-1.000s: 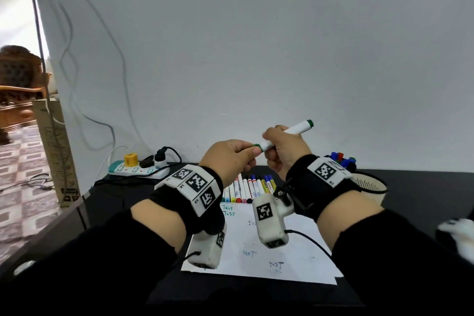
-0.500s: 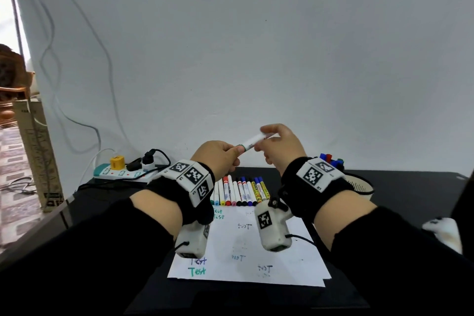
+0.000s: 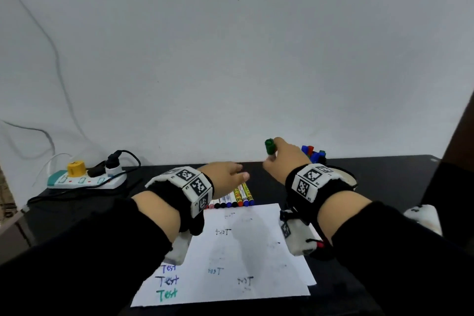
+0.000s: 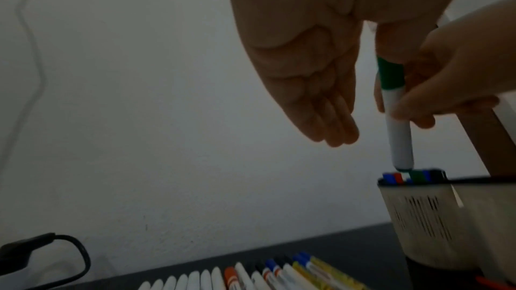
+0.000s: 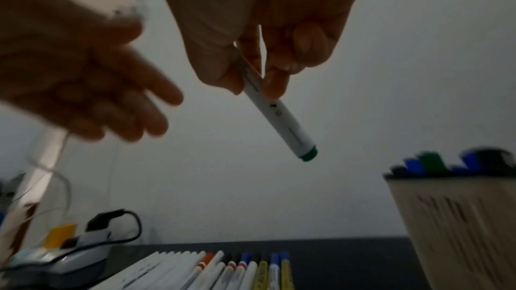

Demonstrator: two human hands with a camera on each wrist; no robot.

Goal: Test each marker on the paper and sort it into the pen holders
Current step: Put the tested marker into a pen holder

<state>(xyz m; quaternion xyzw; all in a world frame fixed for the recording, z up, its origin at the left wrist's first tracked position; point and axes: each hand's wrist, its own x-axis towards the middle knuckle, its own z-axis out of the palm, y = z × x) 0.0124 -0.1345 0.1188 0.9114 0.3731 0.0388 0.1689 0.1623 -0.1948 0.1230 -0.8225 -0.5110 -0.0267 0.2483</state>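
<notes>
My right hand (image 3: 278,155) pinches a white marker with a green cap (image 3: 269,147) upright, cap on top, just left of the pen holder (image 3: 345,178). In the right wrist view the green marker (image 5: 279,118) points down toward the cream pen holder (image 5: 458,224), which has several capped markers in it. In the left wrist view the marker (image 4: 396,116) hangs above the holder (image 4: 424,217). My left hand (image 3: 232,173) is empty, fingers straight, over the row of markers (image 3: 236,197) lying at the far edge of the white paper (image 3: 246,246).
A power strip (image 3: 84,181) with plugs and cables lies at the back left of the black table (image 3: 384,169). The paper bears several "Test" scribbles. A white object (image 3: 423,215) lies at the right edge.
My hands have come apart: the left let go of the cap end and drew away empty. The right turned the capped green marker upright and carried it right, toward the pen holder.
</notes>
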